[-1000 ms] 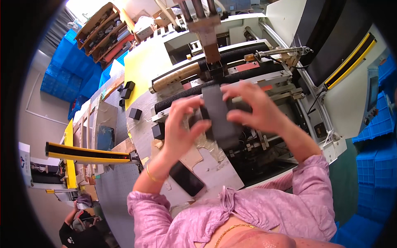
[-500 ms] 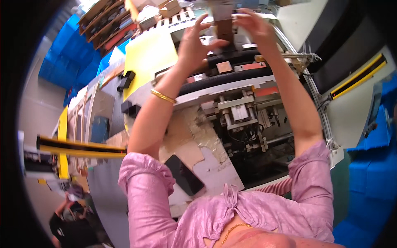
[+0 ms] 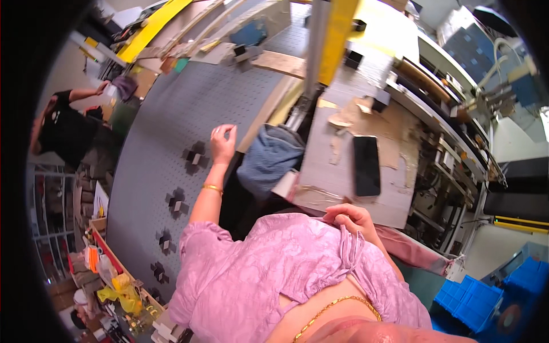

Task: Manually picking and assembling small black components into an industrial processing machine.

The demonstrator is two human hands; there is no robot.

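My left hand (image 3: pixel 222 144) is over the grey perforated tabletop (image 3: pixel 166 126), its thumb and fingers curled together with nothing visible in them. A small black block with a pale face (image 3: pixel 194 158) lies just left of it on the dark patterned spot. More such blocks, one of them a black block (image 3: pixel 176 204), stand in a row toward the near edge. My right hand (image 3: pixel 353 220) is close to my chest by the shirt tie, its fingers loosely bent and apart from the thumb; no object shows in it.
A black phone (image 3: pixel 366 166) lies on the cardboard-covered bench (image 3: pixel 320 166) to the right. Between the surfaces hangs a blue cloth (image 3: pixel 271 157). A yellow post (image 3: pixel 338 40) rises beyond it. Machinery (image 3: pixel 452 154) and blue crates (image 3: pixel 470 302) are at right; another person (image 3: pixel 71 126) stands far left.
The view has swung left. Both my hands have come away from the machine: the left is now over the grey tabletop, the right drawn back near my chest.
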